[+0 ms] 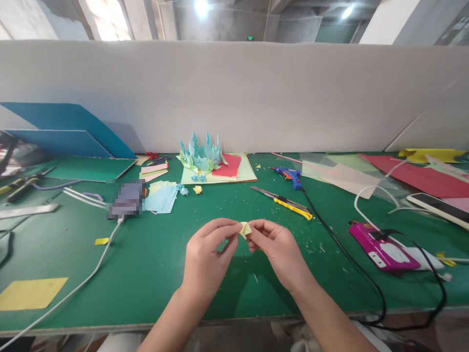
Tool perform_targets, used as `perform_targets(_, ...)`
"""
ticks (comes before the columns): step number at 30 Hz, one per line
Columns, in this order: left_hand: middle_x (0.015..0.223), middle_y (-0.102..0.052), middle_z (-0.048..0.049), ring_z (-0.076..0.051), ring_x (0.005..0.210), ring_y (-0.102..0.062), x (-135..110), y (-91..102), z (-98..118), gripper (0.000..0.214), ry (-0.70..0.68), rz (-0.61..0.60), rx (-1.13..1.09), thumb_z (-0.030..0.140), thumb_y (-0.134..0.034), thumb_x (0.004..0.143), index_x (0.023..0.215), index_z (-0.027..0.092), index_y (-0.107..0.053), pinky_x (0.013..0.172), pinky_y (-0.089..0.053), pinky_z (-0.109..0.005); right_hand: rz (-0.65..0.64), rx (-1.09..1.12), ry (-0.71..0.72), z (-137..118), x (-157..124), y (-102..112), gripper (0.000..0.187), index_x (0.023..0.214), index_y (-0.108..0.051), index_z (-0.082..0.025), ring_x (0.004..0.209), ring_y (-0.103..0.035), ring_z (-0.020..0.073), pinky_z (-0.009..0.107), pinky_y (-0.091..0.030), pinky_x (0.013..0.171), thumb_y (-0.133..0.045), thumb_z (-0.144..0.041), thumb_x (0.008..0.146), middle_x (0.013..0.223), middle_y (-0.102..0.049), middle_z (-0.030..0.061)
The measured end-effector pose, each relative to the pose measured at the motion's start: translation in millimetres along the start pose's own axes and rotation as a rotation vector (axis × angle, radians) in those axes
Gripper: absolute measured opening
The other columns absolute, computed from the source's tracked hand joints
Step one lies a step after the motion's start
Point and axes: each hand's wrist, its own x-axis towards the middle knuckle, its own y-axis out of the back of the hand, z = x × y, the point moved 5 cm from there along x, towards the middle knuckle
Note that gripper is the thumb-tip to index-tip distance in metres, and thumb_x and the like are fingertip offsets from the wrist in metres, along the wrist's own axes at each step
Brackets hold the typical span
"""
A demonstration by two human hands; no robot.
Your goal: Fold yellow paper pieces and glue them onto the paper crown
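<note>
Small folded yellow paper piece [245,230] sitting between both hands' fingertips above the green tabletop [146,276], left hand [208,252] pinching its left side, right hand [279,248] pinching its right side, both grips narrow. Yellow paper flower [198,189] is lying beyond the left hand, with light-blue paper sheets [163,199] resting farther left of it and a spiky blue paper piece [201,159] standing behind it. Yellow-handled utility knife [293,209] is lying just beyond the right hand, blue glue gun [289,176] resting past the knife, magenta power strip [384,248] sitting well to that hand's right.
</note>
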Motion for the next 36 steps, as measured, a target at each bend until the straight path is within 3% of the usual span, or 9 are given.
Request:
perform_targets(5, 0.081, -0.076, -0.005, -0.017, 0.07, -0.07, 2.9, -5.6, -16.0, 0.007, 0.413, -0.093, -0.311, 0.02, -0.07, 0.069, 0.071, 0.021, -0.077, 0.061, -0.058, -0.024, 0.063, -0.235, 0.262, -10.4, -5.3, 0.1, 0.021, 0.07, -0.067, -0.018, 0.052, -0.054, 0.0114, 0.024, -0.046, 0.051, -0.071, -0.038, 0.068, 0.059, -0.063, 0.0002)
perform_targets(12, 0.077, -0.077, -0.0044, -0.019, 0.075, -0.07, -0.7, -10.0, -24.2, 0.015, 0.73, -0.165, -0.575, 0.03, -0.078, 0.061, 0.07, 0.019, -0.076, 0.071, -0.057, -0.028, 0.127, -0.58, 0.737, -28.5, -20.5, -5.3, 0.009, 0.074, -0.065, -0.022, 0.06, -0.063, 0.0147, 0.027, -0.052, 0.059, -0.06, -0.022, 0.081, 0.07, -0.069, 0.0025)
perform_targets(17, 0.081, -0.078, -0.0067, -0.021, 0.079, -0.07, -2.6, -12.2, -27.2, 0.026, 0.793, -0.22, -0.669, 0.035, -0.082, 0.057, 0.075, 0.017, -0.075, 0.077, -0.055, -0.031, 0.094, -0.722, 0.954, -36.1, -28.0, -7.0, 0.013, 0.077, -0.063, -0.023, 0.058, -0.063, 0.0141, 0.027, -0.051, 0.057, -0.056, -0.017, 0.086, 0.067, -0.068, 0.001)
perform_targets(24, 0.059, -0.068, -0.0006, -0.011, 0.057, -0.059, -3.6, -15.2, -25.4, 0.032, 0.83, -0.266, -0.748, 0.041, -0.084, 0.054, 0.065, 0.016, -0.068, 0.061, -0.049, -0.024, 0.019, -0.933, 1.304, -41.9, -40.3, -12.1, 0.015, 0.085, -0.063, -0.022, 0.062, -0.065, 0.0149, 0.026, -0.051, 0.059, -0.055, -0.009, 0.085, 0.069, -0.071, 0.0034)
perform_targets(31, 0.051, -0.06, 0.001, -0.009, 0.049, -0.05, -1.9, -15.8, -21.5, 0.039, 0.814, -0.326, -0.69, 0.052, -0.079, 0.056, 0.059, 0.016, -0.064, 0.054, -0.044, -0.024, -0.074, -1.06, 1.392, -38.7, -44.7, -13.9, 0.019, 0.091, -0.064, -0.022, 0.063, -0.065, 0.0147, 0.027, -0.051, 0.06, -0.049, -0.011, 0.09, 0.072, -0.071, 0.0038)
perform_targets(36, 0.059, -0.063, 0.0002, -0.01, 0.058, -0.055, -4.4, -16.8, -24.6, 0.037, 0.843, -0.274, -0.678, 0.05, -0.079, 0.057, 0.063, 0.016, -0.067, 0.063, -0.049, -0.024, -0.027, -1.036, 1.34, -36.8, -39.9, -13.2, 0.017, 0.089, -0.063, -0.022, 0.064, -0.065, 0.0159, 0.028, -0.05, 0.061, -0.05, -0.011, 0.089, 0.073, -0.071, 0.0045)
